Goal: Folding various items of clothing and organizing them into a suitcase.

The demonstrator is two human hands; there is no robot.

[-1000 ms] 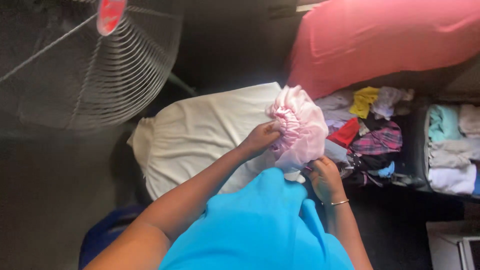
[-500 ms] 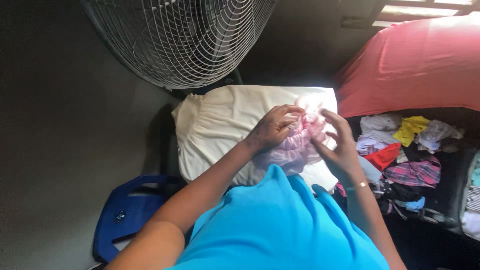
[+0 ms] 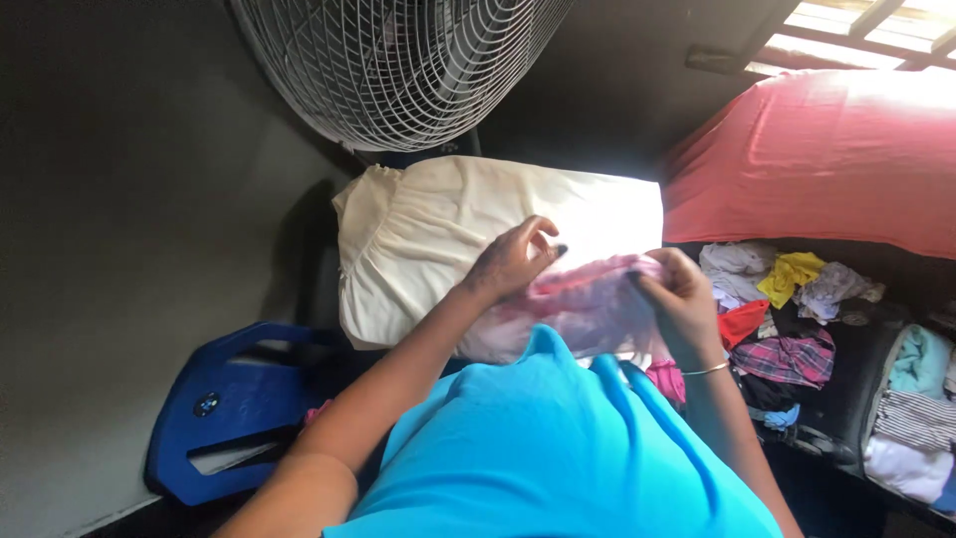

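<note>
Head view: left hand [image 3: 510, 264] and right hand [image 3: 685, 304] both pinched shut on pink garment [image 3: 588, 309], spread over cream cushion [image 3: 438, 239], centre. Judged light, soft, limp; best gripped at hems. Fan [image 3: 398, 60] far; clothes pile [image 3: 797, 309] right.
</note>
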